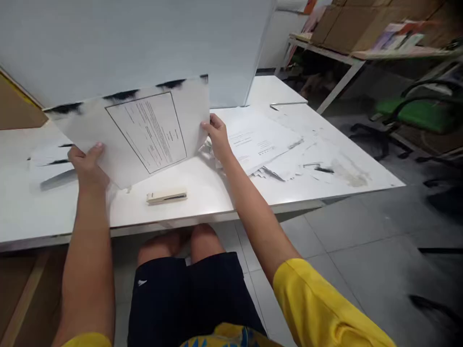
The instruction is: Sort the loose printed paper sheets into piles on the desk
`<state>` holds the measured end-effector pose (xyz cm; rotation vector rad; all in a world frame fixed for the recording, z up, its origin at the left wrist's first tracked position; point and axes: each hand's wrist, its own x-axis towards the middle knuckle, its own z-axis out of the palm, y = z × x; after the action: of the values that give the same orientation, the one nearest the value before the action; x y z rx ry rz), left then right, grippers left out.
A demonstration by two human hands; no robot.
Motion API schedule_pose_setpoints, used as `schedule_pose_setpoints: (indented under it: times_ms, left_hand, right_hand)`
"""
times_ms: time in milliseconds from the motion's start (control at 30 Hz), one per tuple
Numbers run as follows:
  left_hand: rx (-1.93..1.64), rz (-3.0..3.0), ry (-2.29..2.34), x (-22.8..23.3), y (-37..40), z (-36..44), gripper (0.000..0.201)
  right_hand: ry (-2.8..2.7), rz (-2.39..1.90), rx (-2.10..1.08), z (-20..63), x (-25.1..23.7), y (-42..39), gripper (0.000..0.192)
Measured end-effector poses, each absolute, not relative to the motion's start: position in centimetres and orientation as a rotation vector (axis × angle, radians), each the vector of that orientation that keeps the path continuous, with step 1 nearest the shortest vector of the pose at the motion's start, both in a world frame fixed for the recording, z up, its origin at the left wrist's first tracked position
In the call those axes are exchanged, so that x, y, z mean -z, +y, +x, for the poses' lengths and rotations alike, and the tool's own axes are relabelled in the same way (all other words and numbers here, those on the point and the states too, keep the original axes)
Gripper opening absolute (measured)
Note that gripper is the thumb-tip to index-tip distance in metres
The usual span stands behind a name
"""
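A printed paper sheet (pixel 90 123) with a boxed block of text and black smudges along its top edge is held up, tilted, above the white table. My left hand (pixel 88 166) pinches its lower left side, thumb on the front. At its right edge, my right hand (pixel 217 135) grips the sheet between thumb and fingers. Whether it is one sheet or more I cannot tell. Just below it, a cream stapler (pixel 166 196) lies on the table near the front edge. Beside my right hand lies a messy pile of papers (pixel 260 142).
More papers with black marks (pixel 54 161) lie at the left of the white table (pixel 206 197). A pale upright panel (pixel 144 43) stands behind. To the right are paper scraps (pixel 323 169), a green chair (pixel 415 115) and another table bearing cardboard boxes (pixel 347 26).
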<state>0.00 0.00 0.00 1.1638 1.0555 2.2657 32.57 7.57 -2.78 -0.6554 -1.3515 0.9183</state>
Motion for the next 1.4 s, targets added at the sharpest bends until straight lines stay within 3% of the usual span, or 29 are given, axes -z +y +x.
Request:
schedule_pose_setpoints:
  times_ms: [533, 1400]
  left_hand:
    - [-2.253, 1.252, 1.022, -0.5, -0.6, 0.4, 0.041]
    - [-2.246, 1.303, 1.09, -0.6, -0.5, 0.5, 0.05]
  right_hand:
    - [-1.412, -0.691, -0.825, 33.7, 0.3, 4.8, 0.045]
    - [-1.446, -0.71, -0.789, 34.3, 0.0, 4.5, 0.04]
